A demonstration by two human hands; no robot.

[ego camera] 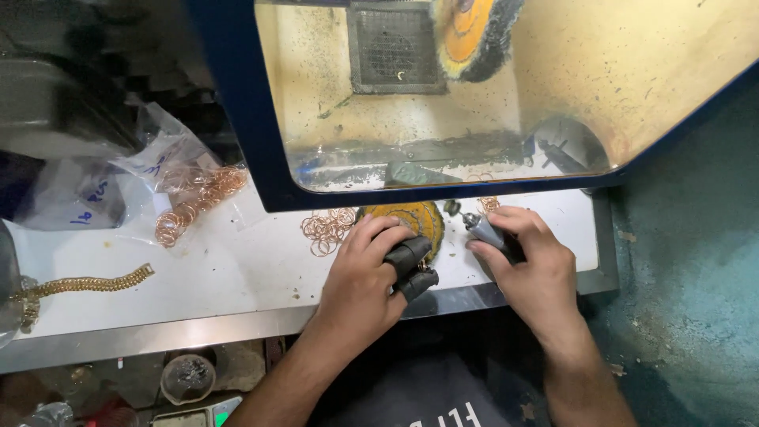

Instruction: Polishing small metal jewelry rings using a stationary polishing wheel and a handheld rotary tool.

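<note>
My left hand (365, 277) rests at the white tray's front, thumb and forefinger in dark finger guards, pinching a small ring-like piece (422, 266) that is mostly hidden. My right hand (531, 265) grips a slim grey rotary handpiece (484, 229) whose small round tip (452, 208) points left toward a flat yellow buffing wheel (411, 215) lying on the tray. A loose heap of thin copper-coloured rings (326, 229) lies just left of my left hand.
A blue-framed polishing hood (261, 158) with a clear shield covers a yellow brush wheel (473, 32) and a mesh vent (395, 47). More rings (198, 202), plastic bags (158, 154) and a gold chain bracelet (87, 283) lie on the white tray (229, 269). A teal wall (688, 261) stands right.
</note>
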